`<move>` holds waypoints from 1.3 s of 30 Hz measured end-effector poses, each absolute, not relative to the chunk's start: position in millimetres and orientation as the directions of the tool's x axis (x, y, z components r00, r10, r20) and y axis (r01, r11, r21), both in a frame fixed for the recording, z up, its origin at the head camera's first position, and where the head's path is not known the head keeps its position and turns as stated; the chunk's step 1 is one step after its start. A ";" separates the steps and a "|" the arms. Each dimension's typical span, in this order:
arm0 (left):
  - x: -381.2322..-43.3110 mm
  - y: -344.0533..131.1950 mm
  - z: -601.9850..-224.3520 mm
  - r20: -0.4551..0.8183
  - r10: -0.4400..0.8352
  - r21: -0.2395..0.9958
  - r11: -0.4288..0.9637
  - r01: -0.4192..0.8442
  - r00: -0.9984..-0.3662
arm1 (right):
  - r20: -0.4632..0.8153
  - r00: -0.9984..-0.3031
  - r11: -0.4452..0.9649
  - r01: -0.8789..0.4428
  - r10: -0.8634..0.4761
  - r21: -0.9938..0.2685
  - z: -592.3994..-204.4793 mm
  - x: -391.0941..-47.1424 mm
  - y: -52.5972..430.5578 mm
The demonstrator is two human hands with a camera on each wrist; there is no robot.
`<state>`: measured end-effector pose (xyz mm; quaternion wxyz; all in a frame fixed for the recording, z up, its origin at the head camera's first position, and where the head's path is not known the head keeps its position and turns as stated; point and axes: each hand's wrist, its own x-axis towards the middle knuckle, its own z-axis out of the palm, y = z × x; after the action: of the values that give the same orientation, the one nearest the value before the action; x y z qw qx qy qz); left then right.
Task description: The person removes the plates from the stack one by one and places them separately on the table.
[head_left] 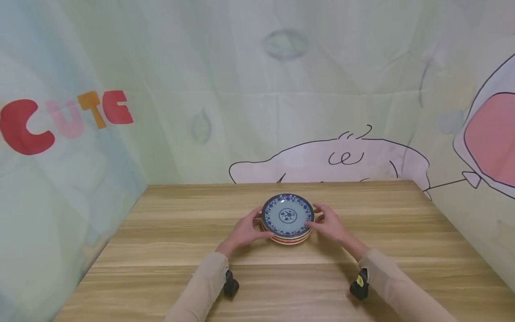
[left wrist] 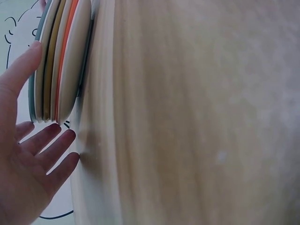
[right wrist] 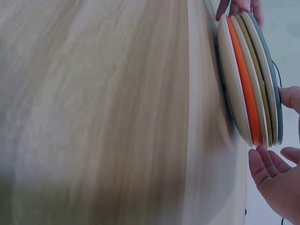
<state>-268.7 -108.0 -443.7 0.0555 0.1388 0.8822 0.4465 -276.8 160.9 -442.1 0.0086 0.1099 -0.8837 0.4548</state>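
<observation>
A stack of several small plates sits on the wooden table. The uppermost plate is pale blue with a dark rim and blue flowers. In the wrist views, the stack's edges show cream, mustard and orange bands. On the left side, my left hand has its thumb at the near rim, with the other fingers spread loosely beside the stack. My right hand mirrors it on the right, thumb resting on the top plate's rim and relaxed fingertips right at the plates' edges.
The wood-grained table stretches to both sides and in front of the stack. A printed cloth backdrop with cartoon drawings and the letters CUTE hangs behind and beside it. Small black cameras sit on the beige-sleeved wrists.
</observation>
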 end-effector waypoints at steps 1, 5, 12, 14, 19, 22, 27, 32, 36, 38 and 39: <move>-268.8 -107.8 -444.0 0.027 0.298 0.804 0.560 0.197 -0.954 | 0.118 -0.975 0.560 -0.205 -0.187 -0.803 -442.4 -276.6 160.7; -269.3 -106.7 -445.0 0.017 0.292 0.809 0.558 0.185 -0.956 | 0.146 -0.969 0.561 -0.235 -0.198 -0.794 -444.0 -277.3 159.5; -269.1 -106.5 -445.9 0.014 0.282 0.802 0.569 0.179 -0.959 | 0.157 -0.968 0.564 -0.243 -0.197 -0.789 -443.2 -278.2 155.0; -268.8 -106.9 -445.4 0.015 0.282 0.800 0.572 0.180 -0.959 | 0.151 -0.970 0.566 -0.235 -0.192 -0.791 -442.9 -278.4 153.9; -268.3 -106.6 -444.4 0.023 0.291 0.805 0.562 0.190 -0.956 | 0.138 -0.976 0.574 -0.212 -0.170 -0.791 -441.4 -277.5 152.5; -268.5 -106.4 -444.6 0.027 0.293 0.807 0.558 0.194 -0.956 | 0.129 -0.979 0.573 -0.198 -0.158 -0.795 -440.7 -277.3 152.0; -268.9 -106.6 -445.4 0.025 0.290 0.805 0.562 0.191 -0.957 | 0.115 -0.981 0.546 -0.181 -0.153 -0.818 -440.4 -277.0 152.5; -268.1 -106.5 -444.5 0.022 0.287 0.803 0.566 0.188 -0.958 | 0.106 -0.981 0.532 -0.178 -0.163 -0.828 -439.5 -277.0 155.2; -267.3 -106.3 -443.2 0.021 0.286 0.804 0.564 0.186 -0.958 | 0.081 -0.978 0.507 -0.168 -0.190 -0.845 -436.7 -276.4 157.6; -267.4 -106.2 -443.4 0.020 0.284 0.804 0.565 0.185 -0.959 | 0.068 -0.977 0.482 -0.161 -0.204 -0.861 -435.2 -276.4 159.0; -267.5 -106.2 -443.5 0.020 0.283 0.803 0.566 0.184 -0.959 | 0.060 -0.976 0.471 -0.155 -0.210 -0.868 -434.6 -276.6 159.9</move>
<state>-267.5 -106.2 -443.5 0.0555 0.1323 0.8832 0.4464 -276.6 159.9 -434.6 -0.0274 0.1063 -0.8572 0.5032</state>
